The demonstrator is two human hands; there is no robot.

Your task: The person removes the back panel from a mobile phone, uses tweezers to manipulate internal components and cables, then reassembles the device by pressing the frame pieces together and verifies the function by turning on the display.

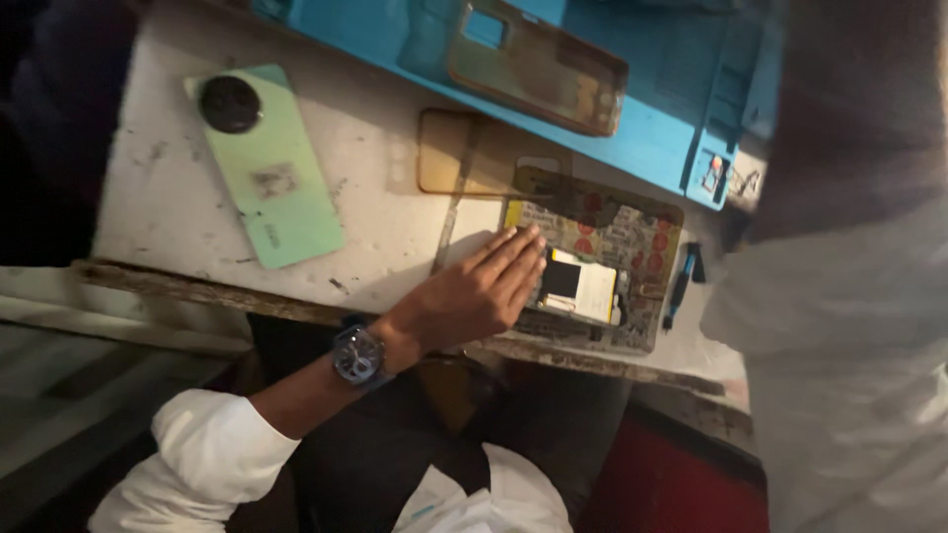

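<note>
My left hand (pixel 474 291), with a dark blue watch (pixel 357 355) on the wrist and a white sleeve pushed up, lies flat with its fingers together on an opened phone (pixel 632 247). The phone shows its insides: a white and yellow battery (pixel 588 286) just past my fingertips, and red dots on the board around it. It lies at the near edge of a worn white table (pixel 158 207). My hand grips nothing. My right hand is not in view.
A light green phone back cover (pixel 265 163) with a round black camera ring lies to the left. A blue work mat (pixel 632 109) at the back holds a brownish phone case (pixel 538 64). A tinted clear panel (pixel 464 153) and a blue-black tool (pixel 681 281) lie nearby. White cloth (pixel 839 345) fills the right side.
</note>
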